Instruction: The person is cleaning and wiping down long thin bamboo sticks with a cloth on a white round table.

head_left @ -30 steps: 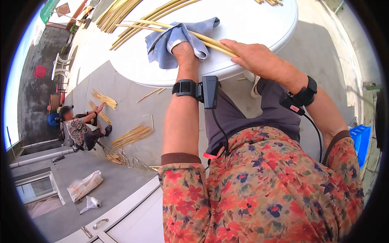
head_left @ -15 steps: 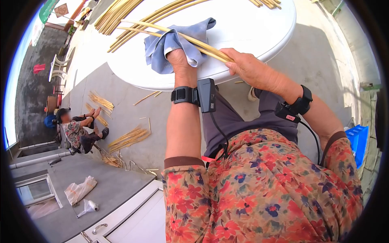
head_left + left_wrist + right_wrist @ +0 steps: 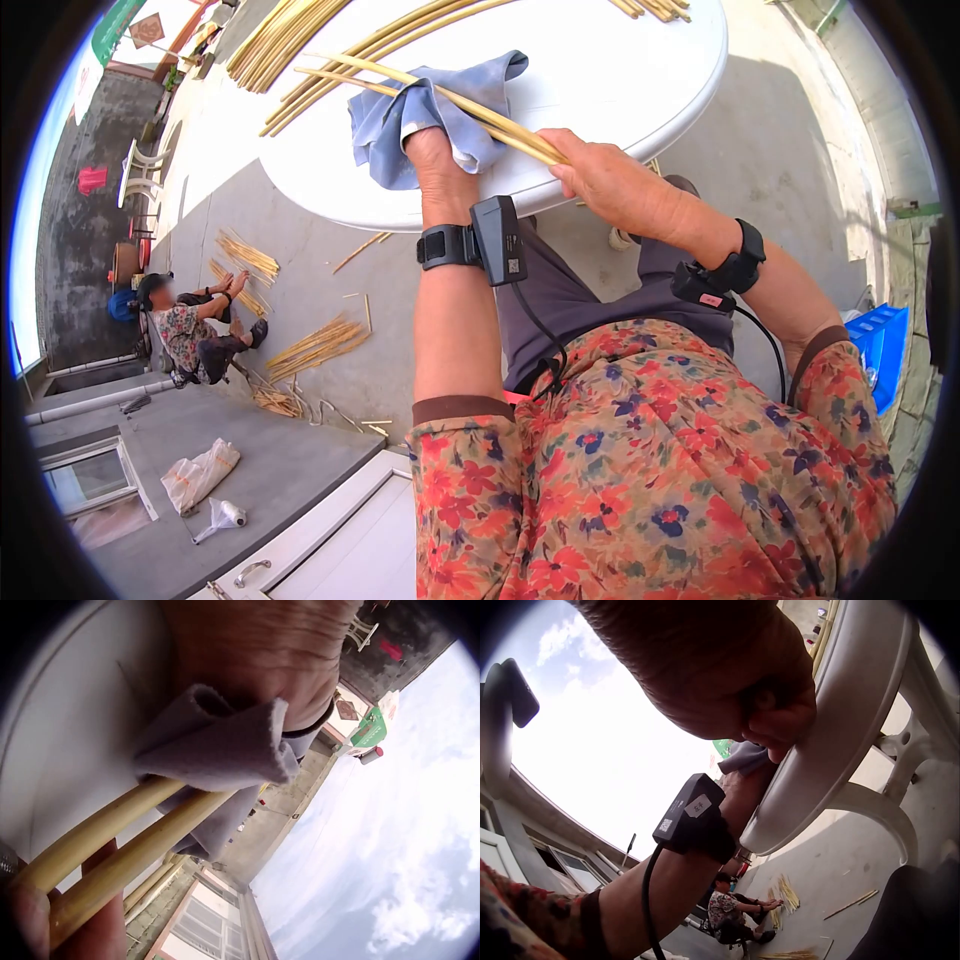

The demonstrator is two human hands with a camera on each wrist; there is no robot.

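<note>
Two long yellow canes (image 3: pixel 505 128) run slantwise over the near side of a white oval table (image 3: pixel 640 90). My left hand (image 3: pixel 430 152) holds a blue-grey cloth (image 3: pixel 380 140) folded round them, its fingers mostly hidden under the fabric. In the left wrist view the canes (image 3: pixel 135 859) come out of the cloth (image 3: pixel 217 742) side by side. Near the table's edge my right hand (image 3: pixel 615 180) grips their near ends, thumb on top. Beyond the cloth, the thin far ends stick out to the upper left.
More canes (image 3: pixel 285 40) lie in a bunch at the table's far left, with a few longer ones beside them. A short bundle (image 3: pixel 655 8) is at the far edge. On the ground, a seated person (image 3: pixel 190 330) works near cane piles (image 3: pixel 320 345). A blue crate (image 3: pixel 880 350) stands at right.
My right hand has come slightly nearer my body with the canes' near ends, so they slope more steeply. The left hand keeps the cloth round them. The whole view has shifted a little.
</note>
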